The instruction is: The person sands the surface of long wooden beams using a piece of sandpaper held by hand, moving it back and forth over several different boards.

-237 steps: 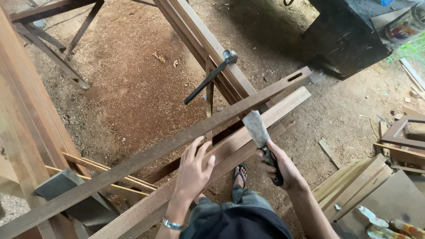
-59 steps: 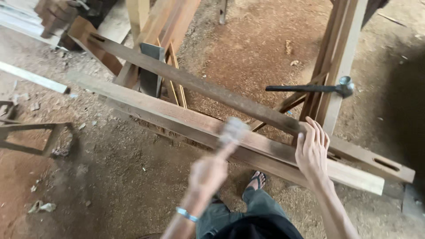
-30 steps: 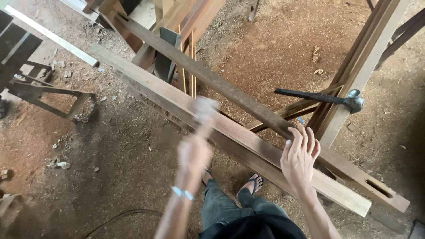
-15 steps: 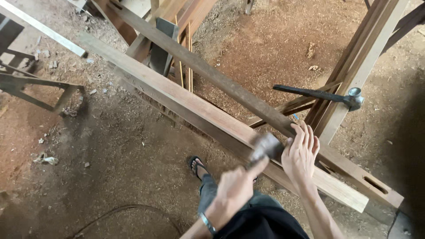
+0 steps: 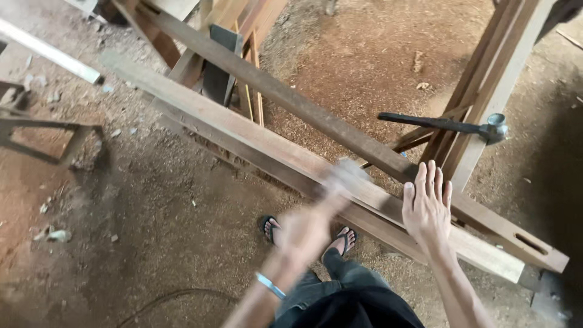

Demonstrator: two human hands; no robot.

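Head view showed the right hand (image 5: pixel 427 206) lying flat on the upper beam (image 5: pixel 340 130), its fingers (image 5: pixel 430 182) straight and slightly spread, holding nothing. They pressed down on the dark wood, probably to keep the beam from jumping. Just under the palm ran the lower plank (image 5: pixel 255 143), lighter in colour, and both pieces lay side by side across the frame, so one hand could steady them together.

The left hand (image 5: pixel 302 234) was blurred by motion (a thin bracelet (image 5: pixel 269 285) sat on its wrist). It seemed closed around a handle, with a pale tool head (image 5: pixel 345 176) at the far end, just left of the right fingers and over the plank; I cannot tell the exact grip because of the blur.

Beyond the right fingertips a hammer (image 5: pixel 449 126) rested across the slanted post (image 5: pixel 486 85), near enough to reach but apart from the hand. Below the hands, two feet in sandals (image 5: pixel 343 240) stood on the sawdust floor (image 5: pixel 152 231), close to the plank.
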